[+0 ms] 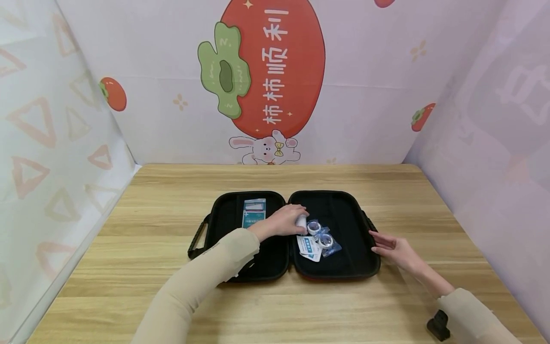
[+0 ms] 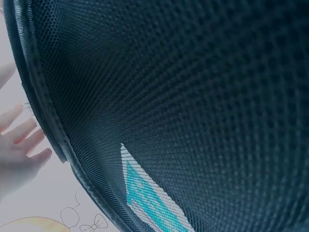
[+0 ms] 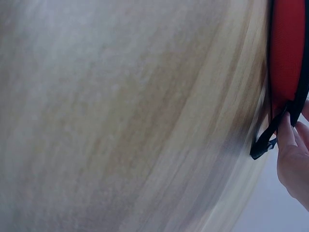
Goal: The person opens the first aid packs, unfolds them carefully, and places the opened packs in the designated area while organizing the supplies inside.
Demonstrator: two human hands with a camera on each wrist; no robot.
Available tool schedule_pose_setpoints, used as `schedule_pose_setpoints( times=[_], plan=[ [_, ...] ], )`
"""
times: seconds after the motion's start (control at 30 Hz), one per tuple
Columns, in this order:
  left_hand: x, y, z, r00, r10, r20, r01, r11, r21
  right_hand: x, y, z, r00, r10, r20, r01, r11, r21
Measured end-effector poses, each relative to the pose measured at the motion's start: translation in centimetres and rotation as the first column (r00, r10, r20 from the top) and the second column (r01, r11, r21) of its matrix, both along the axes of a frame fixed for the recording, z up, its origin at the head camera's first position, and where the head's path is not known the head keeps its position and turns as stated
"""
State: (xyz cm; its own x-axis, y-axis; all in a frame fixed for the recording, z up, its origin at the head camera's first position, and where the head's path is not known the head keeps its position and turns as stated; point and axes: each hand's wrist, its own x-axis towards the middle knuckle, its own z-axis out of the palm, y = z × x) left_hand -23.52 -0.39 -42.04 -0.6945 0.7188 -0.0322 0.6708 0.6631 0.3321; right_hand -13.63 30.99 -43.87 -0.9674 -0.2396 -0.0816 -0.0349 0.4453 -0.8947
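Observation:
An open black case (image 1: 335,272) lies flat, its two halves spread side by side. Over the hinge, my left hand (image 1: 284,220) curls its fingers and thumb around a small white roll (image 1: 301,223). Just beside it in the right half are two wrapped tape rolls (image 1: 325,241) and some white-and-blue packets (image 1: 308,246). A teal packet (image 1: 254,212) sits in the left half, seen through mesh (image 2: 203,96) in the left wrist view. My right hand (image 1: 397,251) holds the right rim, with fingertips against the red outer shell's edge (image 3: 287,53) and strap (image 3: 264,145).
The case stands on a wooden table (image 1: 275,310). Its carrying handle (image 1: 197,239) sticks out at the left. A small black clip-like object (image 1: 438,326) is near the right sleeve. Printed cloth walls (image 1: 365,119) enclose the table at the back and sides.

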Motion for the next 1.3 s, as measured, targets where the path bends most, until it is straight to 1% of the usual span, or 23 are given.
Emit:
schedule_pose_setpoints(
  times=[0.1, 0.3, 0.43, 0.57, 0.7, 0.83, 0.97, 1.1, 1.3],
  plan=[
    [0.04, -0.15, -0.15, 1.000, 0.000, -0.025, 0.000, 1.000, 0.002, 0.00, -0.01, 0.04, 1.000, -0.002, 0.000, 0.002, 1.000, 0.009],
    [0.09, -0.45, 0.16, 0.998, -0.005, -0.068, 0.006, 1.000, 0.012, 0.02, -0.06, 0.04, 1.000, -0.007, -0.002, 0.007, 1.000, 0.005],
    [0.06, -0.46, 0.36, 0.997, -0.023, -0.072, 0.022, 1.000, -0.020, 0.00, -0.08, 0.03, 1.000, -0.007, 0.000, 0.007, 1.000, -0.001],
    [-0.10, -0.26, 0.32, 0.996, -0.039, -0.082, 0.035, 0.998, -0.055, -0.01, -0.11, 0.02, 1.000, -0.010, 0.001, 0.010, 1.000, -0.009],
    [-0.25, 0.00, 0.25, 0.993, -0.047, -0.104, 0.037, 0.995, -0.098, 0.02, -0.12, 0.00, 1.000, -0.014, 0.004, 0.014, 1.000, -0.017],
    [-0.25, 0.18, 0.29, 0.993, -0.047, -0.104, 0.032, 0.990, -0.140, 0.00, -0.11, -0.03, 1.000, -0.016, 0.005, 0.016, 1.000, -0.018],
    [-0.25, 0.27, 0.20, 0.994, -0.046, -0.101, 0.029, 0.986, -0.165, -0.02, -0.10, -0.08, 1.000, -0.018, 0.002, 0.018, 1.000, -0.018],
    [-0.32, 0.26, 0.11, 0.992, -0.043, -0.115, 0.027, 0.990, -0.139, -0.02, -0.11, -0.06, 1.000, -0.018, 0.003, 0.018, 1.000, -0.015],
    [-0.32, 0.08, -0.03, 0.985, -0.044, -0.169, 0.032, 0.997, -0.072, 0.04, -0.15, 0.06, 1.000, -0.021, 0.006, 0.021, 1.000, -0.006]
  ],
)
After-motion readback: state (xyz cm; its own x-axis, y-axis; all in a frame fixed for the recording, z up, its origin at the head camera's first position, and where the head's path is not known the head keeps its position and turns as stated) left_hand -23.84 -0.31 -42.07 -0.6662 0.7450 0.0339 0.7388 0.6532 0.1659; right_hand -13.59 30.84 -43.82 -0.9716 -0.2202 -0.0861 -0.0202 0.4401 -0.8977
